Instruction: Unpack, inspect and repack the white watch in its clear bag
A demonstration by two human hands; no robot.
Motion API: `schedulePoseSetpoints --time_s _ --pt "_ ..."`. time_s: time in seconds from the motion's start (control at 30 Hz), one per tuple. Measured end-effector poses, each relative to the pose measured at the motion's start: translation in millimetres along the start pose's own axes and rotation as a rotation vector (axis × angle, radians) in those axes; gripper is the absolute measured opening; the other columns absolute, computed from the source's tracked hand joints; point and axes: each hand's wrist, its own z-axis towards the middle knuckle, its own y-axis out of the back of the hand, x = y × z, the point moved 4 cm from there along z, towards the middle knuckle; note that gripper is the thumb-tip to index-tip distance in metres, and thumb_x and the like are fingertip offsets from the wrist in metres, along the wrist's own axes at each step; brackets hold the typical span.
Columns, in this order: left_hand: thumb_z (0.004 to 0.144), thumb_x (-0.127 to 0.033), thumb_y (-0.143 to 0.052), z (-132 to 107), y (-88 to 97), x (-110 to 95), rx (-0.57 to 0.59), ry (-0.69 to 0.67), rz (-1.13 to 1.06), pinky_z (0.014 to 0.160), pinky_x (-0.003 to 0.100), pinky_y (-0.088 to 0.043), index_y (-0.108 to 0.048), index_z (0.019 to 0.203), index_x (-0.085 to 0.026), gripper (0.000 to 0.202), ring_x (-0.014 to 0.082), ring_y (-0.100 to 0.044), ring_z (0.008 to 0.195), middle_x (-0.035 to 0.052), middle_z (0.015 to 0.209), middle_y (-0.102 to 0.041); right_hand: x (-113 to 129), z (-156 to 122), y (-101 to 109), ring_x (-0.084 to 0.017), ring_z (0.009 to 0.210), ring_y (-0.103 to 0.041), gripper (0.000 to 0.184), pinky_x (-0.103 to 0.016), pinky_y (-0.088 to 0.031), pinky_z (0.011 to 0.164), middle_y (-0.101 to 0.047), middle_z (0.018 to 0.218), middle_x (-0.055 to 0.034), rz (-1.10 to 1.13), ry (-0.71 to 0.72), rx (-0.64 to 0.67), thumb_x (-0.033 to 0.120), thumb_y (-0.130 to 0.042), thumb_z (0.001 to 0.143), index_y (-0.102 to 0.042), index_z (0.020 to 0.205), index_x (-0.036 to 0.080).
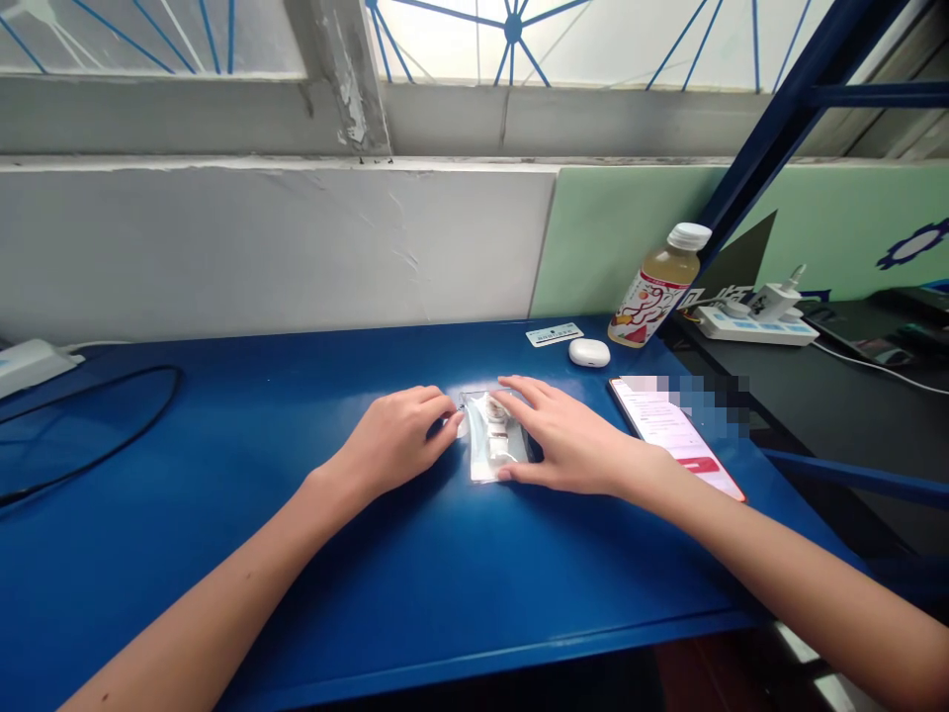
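Observation:
A clear plastic packet (481, 460) lies flat on the blue desk in front of me. Inside it is a pale item (498, 435) that looks like a wristwatch, partly hidden by glare and fingers. My left hand (404, 435) is at the packet's left edge, thumb and index finger pinched together. A small whitish bit shows at those fingertips, too small to name. My right hand (567, 435) rests over the packet's right side with fingers stretched and spread. Its fingertips touch the packet's upper part and its thumb lies at the lower edge.
Right of the packet lies a phone (674, 425) with its screen lit. Behind are a white earbud case (589, 352), a card (555, 334) and a drink bottle (652, 292). A black cable (167, 396) loops at left. A power strip (756, 326) sits beyond the blue frame.

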Motion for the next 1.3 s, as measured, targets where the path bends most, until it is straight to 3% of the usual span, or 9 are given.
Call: schedulePoseSetpoints --time_s 0.07,0.17,0.27,0.5,0.7,0.87,0.97,1.13,1.3 --pt "0.095 -0.042 -0.051 -1 0.9 0 -0.014 0.016 -0.037 0.077 0.035 -0.053 -0.065 0.106 -0.015 0.032 0.0251 -0.067 0.093 0.0115 0.108 -0.068 -4 0 -3 -0.041 0.142 -0.033 0.09 -0.055 -0.038 0.111 -0.038 0.151 -0.0286 -0.002 -0.031 0.007 0.058 -0.066 0.08 -0.038 0.146 0.005" --pt "0.084 -0.061 -0.062 -3 -4.4 -6 0.088 -0.054 -0.083 0.101 0.044 -0.046 -0.045 0.139 -0.012 0.076 0.0346 -0.051 0.128 0.0201 0.142 -0.05 -10 -4 -12 -0.039 0.143 -0.032 0.097 -0.053 -0.036 0.113 -0.035 0.153 -0.0298 0.057 -0.066 0.036 0.063 -0.062 0.081 -0.031 0.148 0.001" --pt "0.081 -0.071 -0.058 -6 -12.6 -9 0.21 -0.078 -0.094 0.11 0.047 -0.037 -0.027 0.15 -0.011 0.097 0.0367 -0.036 0.14 0.0222 0.153 -0.037 -15 -10 -20 -0.038 0.144 -0.03 0.102 -0.053 -0.035 0.114 -0.028 0.156 -0.029 0.115 -0.09 0.067 0.066 -0.059 0.082 -0.024 0.152 0.002" --pt "0.078 -0.076 -0.058 -6 -16.8 -9 0.261 -0.015 -0.098 0.109 0.048 -0.037 -0.03 0.148 -0.01 0.1 0.0393 -0.037 0.139 0.024 0.151 -0.037 -23 -14 -19 -0.038 0.148 -0.02 0.107 -0.054 -0.03 0.116 -0.018 0.161 -0.0245 0.168 -0.099 0.128 0.072 -0.055 0.081 -0.015 0.156 0.007" --pt "0.077 -0.076 -0.058 -6 -15.9 -10 0.263 -0.02 -0.09 0.109 0.046 -0.038 -0.033 0.146 -0.009 0.1 0.0385 -0.039 0.138 0.0241 0.15 -0.039 -27 -16 -12 -0.04 0.146 -0.023 0.105 -0.057 -0.033 0.114 -0.029 0.158 -0.0209 0.142 -0.104 0.136 0.07 -0.058 0.08 -0.018 0.157 0.011" --pt "0.079 -0.075 -0.058 -8 -16.8 -11 0.27 -0.016 -0.105 0.11 0.047 -0.036 -0.033 0.146 -0.007 0.099 0.0388 -0.037 0.139 0.0249 0.149 -0.04 -26 -15 -11 -0.039 0.147 -0.023 0.104 -0.055 -0.032 0.115 -0.024 0.16 -0.0208 0.147 -0.09 0.143 0.069 -0.059 0.08 -0.019 0.156 0.012" --pt "0.081 -0.073 -0.057 -9 -16.1 -10 0.286 -0.01 -0.141 0.113 0.049 -0.033 -0.026 0.151 -0.009 0.1 0.0386 -0.031 0.143 0.0234 0.154 -0.033 -24 -14 -6 -0.038 0.145 -0.03 0.094 -0.054 -0.035 0.113 -0.033 0.157 -0.021 0.121 -0.067 0.123 0.065 -0.059 0.083 -0.027 0.154 0.011" --pt "0.081 -0.064 -0.062 -10 -10.9 2 0.359 0.07 -0.26 0.115 0.049 -0.031 -0.012 0.156 -0.01 0.105 0.0382 -0.021 0.147 0.0213 0.162 -0.016 -22 -16 5 -0.034 0.115 -0.06 0.066 -0.046 -0.052 0.091 -0.062 0.13 -0.0194 0.027 -0.084 0.042 0.049 -0.055 0.092 -0.042 0.145 0.012" --pt "0.093 -0.042 -0.051 -9 -6.9 14 0.422 0.097 -0.312 0.116 0.047 -0.031 -0.028 0.152 -0.014 0.069 0.0328 -0.024 0.147 0.0153 0.16 -0.025 -24 -16 8 -0.026 0.082 -0.068 0.052 -0.037 -0.053 0.071 -0.073 0.092 -0.0062 0.056 -0.116 0.054 0.037 -0.06 0.092 -0.05 0.139 0.019"
